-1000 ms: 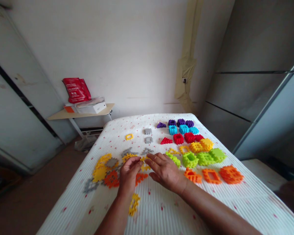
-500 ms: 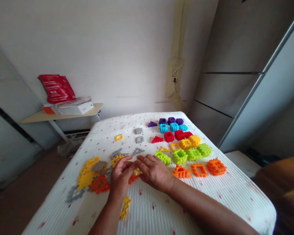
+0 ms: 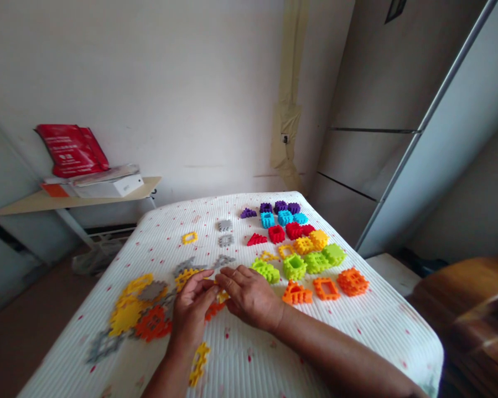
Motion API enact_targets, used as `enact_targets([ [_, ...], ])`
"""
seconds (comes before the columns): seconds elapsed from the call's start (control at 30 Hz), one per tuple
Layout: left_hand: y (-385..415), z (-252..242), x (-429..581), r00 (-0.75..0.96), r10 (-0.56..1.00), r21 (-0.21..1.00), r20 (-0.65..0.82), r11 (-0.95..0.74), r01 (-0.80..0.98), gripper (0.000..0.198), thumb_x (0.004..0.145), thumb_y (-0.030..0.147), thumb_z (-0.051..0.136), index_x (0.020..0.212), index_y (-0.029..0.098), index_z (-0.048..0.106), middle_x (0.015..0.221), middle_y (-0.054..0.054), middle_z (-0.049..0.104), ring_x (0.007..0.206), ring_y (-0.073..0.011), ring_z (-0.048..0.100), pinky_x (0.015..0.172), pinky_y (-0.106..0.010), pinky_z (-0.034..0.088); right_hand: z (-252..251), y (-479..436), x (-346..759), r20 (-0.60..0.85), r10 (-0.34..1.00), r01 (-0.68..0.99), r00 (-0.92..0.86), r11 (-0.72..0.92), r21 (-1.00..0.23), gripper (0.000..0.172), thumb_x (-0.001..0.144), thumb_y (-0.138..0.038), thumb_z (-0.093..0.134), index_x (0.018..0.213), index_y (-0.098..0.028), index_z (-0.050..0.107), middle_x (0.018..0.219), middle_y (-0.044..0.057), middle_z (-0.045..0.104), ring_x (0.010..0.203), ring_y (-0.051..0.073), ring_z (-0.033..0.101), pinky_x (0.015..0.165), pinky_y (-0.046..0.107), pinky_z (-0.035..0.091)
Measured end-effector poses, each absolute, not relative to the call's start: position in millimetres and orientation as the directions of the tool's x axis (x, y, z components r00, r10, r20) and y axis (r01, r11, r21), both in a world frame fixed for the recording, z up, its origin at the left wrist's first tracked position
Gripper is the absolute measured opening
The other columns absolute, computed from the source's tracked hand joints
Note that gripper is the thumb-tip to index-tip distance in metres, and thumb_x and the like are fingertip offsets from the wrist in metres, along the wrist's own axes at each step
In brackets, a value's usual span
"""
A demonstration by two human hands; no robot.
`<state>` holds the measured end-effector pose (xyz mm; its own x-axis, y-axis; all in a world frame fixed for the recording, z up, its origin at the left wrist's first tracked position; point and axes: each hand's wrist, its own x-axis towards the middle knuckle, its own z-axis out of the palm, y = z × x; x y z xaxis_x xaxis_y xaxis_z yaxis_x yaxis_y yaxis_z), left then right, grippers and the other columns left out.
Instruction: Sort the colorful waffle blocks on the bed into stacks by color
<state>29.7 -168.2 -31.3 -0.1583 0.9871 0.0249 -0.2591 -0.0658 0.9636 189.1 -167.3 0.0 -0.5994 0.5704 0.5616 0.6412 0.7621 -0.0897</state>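
My left hand (image 3: 194,303) and my right hand (image 3: 249,297) meet over the near middle of the table, fingertips pinched together. Between them shows part of a yellow interlocking tile (image 3: 222,297), mostly covered by my fingers. Under and beside my left hand lies a loose heap: a solid yellow tile (image 3: 126,317), an orange tile (image 3: 154,323), a dark grey tile (image 3: 152,290) and a grey window tile (image 3: 104,346). Closer to me, a narrow yellow piece (image 3: 199,364) lies beside my left wrist. Light green triangle pieces (image 3: 266,270) are just beyond my right hand.
Sorted stacks run along the right: purple (image 3: 281,207), blue (image 3: 285,218), red (image 3: 276,234), yellow (image 3: 319,239), green (image 3: 334,254) and orange (image 3: 352,282). Grey tiles (image 3: 225,240) and a yellow frame (image 3: 190,237) lie mid-table. A side table (image 3: 25,203) holds boxes and a red bag (image 3: 70,150).
The view has swung slightly to the right, so the table and pieces appear further left. My hands stay together in nearly the same pose, with only slight finger movement.
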Motion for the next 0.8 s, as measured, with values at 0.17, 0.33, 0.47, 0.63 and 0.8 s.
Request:
enact_targets([
  [0.17,-169,-26,31,-0.16,0.987,0.951,-0.002,-0.048,-0.307,0.048,0.057,0.029,0.078,0.1,0.017,0.061,0.071,0.002,0.063,0.058,-0.0095,0.055,0.055,-0.02,0.044,2,-169,191,0.555,0.586,0.658,-0.591,0.748,-0.088,0.038,0.087,-0.025,0.048,0.125,-0.017,0.049,0.125,0.01,0.056,0.102,0.023,0.052,0.083,0.037,0.049],
  [0.33,-172,-18,33,-0.167,0.986,0.937,-0.027,-0.033,-0.348,0.048,0.052,0.026,0.078,0.096,0.016,0.062,0.07,0.001,0.064,0.06,-0.0104,0.056,0.057,-0.021,0.045,0,-168,192,0.57,0.579,0.662,-0.583,0.745,-0.081,0.04,0.087,-0.027,0.049,0.126,-0.017,0.049,0.126,0.01,0.055,0.101,0.023,0.052,0.084,0.038,0.049],
  [0.47,-173,-16,33,-0.173,0.984,0.936,-0.033,-0.03,-0.35,0.045,0.05,0.025,0.078,0.092,0.015,0.063,0.07,0.0,0.064,0.06,-0.0105,0.056,0.057,-0.022,0.045,-2,-166,193,0.559,0.591,0.656,-0.582,0.747,-0.107,0.047,0.084,-0.027,0.052,0.128,-0.013,0.046,0.125,0.011,0.056,0.103,0.024,0.051,0.087,0.038,0.048],
  [0.63,-172,-17,33,-0.16,0.986,0.939,-0.045,-0.013,-0.343,0.044,0.05,0.025,0.079,0.091,0.014,0.064,0.071,-0.001,0.064,0.061,-0.0103,0.056,0.058,-0.021,0.045,1,-167,195,0.54,0.598,0.638,-0.592,0.757,-0.14,0.045,0.085,-0.026,0.051,0.128,-0.014,0.047,0.123,0.012,0.057,0.103,0.023,0.051,0.087,0.038,0.047],
  [0.8,-172,-19,32,-0.167,0.985,0.935,-0.032,-0.03,-0.354,0.042,0.052,0.029,0.078,0.088,0.015,0.064,0.069,-0.001,0.064,0.056,-0.011,0.053,0.054,-0.023,0.044,9,-169,198,0.514,0.608,0.618,-0.605,0.766,-0.177,0.048,0.08,-0.022,0.055,0.128,-0.015,0.047,0.125,0.011,0.056,0.104,0.024,0.051,0.088,0.038,0.046],
])
